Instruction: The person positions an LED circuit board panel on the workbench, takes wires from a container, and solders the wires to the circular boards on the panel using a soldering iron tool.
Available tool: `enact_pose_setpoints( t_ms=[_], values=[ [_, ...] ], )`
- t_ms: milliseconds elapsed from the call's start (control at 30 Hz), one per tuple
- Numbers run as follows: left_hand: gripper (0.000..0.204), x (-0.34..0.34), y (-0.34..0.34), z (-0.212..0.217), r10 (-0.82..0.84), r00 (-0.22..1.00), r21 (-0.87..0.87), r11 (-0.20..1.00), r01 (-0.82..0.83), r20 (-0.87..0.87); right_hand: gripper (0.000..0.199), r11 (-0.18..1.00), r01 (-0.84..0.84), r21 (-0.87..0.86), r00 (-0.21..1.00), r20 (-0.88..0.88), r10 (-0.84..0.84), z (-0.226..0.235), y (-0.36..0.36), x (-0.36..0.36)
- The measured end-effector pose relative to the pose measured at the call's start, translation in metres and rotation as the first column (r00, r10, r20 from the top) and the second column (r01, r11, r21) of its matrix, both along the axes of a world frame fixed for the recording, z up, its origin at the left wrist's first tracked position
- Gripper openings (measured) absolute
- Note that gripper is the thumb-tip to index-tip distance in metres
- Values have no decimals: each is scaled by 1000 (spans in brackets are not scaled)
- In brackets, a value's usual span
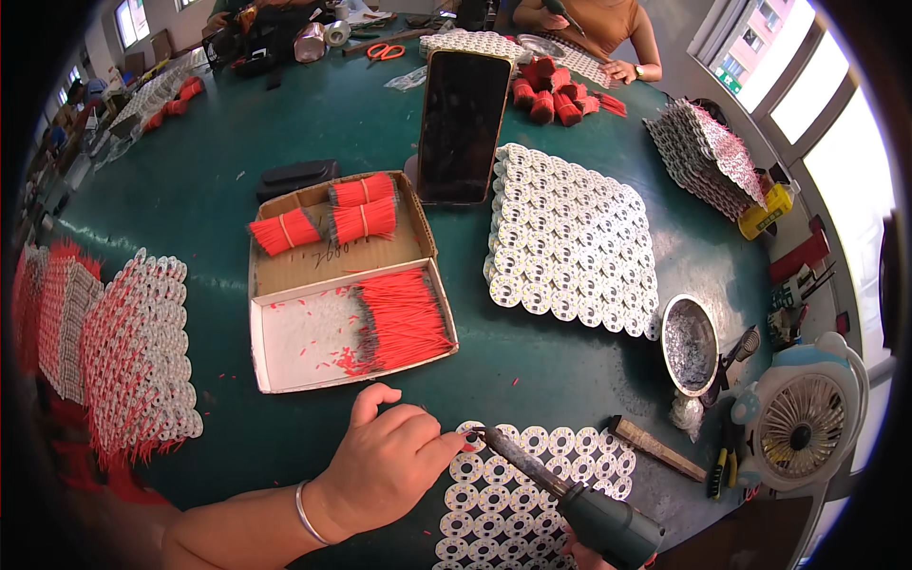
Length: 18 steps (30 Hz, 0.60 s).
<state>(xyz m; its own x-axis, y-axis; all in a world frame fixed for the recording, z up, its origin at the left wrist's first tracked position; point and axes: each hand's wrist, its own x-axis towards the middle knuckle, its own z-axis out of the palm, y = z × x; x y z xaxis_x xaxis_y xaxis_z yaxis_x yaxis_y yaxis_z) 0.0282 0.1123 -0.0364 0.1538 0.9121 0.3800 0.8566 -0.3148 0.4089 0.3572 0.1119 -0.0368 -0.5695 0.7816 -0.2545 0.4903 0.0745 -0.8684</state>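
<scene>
My left hand [391,464] rests on the green table, fingers pinched on a thin red wire at the top left corner of a white panel of round circuit discs [532,494]. My right hand [581,551] is mostly out of frame at the bottom edge and grips a soldering iron [560,494]. The iron's dark tip meets the same corner disc next to my left fingertips. Just above my left hand lies an open cardboard box [313,328] with a heap of loose red wires [399,318] and three tied red wire bundles [328,220].
A stack of white disc panels [575,237] lies right of the box, with a phone [464,123] standing behind. Finished panels with red wires [133,342] pile at left. A metal bowl [690,344], small fan [803,423] and tools sit right. Another person [594,28] sits across.
</scene>
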Motion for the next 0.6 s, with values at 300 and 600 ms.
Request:
enact_pose_setpoints(
  t_ms=[300, 600],
  values=[
    [12, 2, 1, 3, 4, 1000, -13, 1000, -4, 1, 44, 970, -71, 233, 997, 34, 65, 11, 9, -10],
    [10, 2, 1, 3, 6, 1000, -11, 1000, -6, -22, 39, 979, -18, 204, 999, 31, 12, 11, 3, -5]
  ],
)
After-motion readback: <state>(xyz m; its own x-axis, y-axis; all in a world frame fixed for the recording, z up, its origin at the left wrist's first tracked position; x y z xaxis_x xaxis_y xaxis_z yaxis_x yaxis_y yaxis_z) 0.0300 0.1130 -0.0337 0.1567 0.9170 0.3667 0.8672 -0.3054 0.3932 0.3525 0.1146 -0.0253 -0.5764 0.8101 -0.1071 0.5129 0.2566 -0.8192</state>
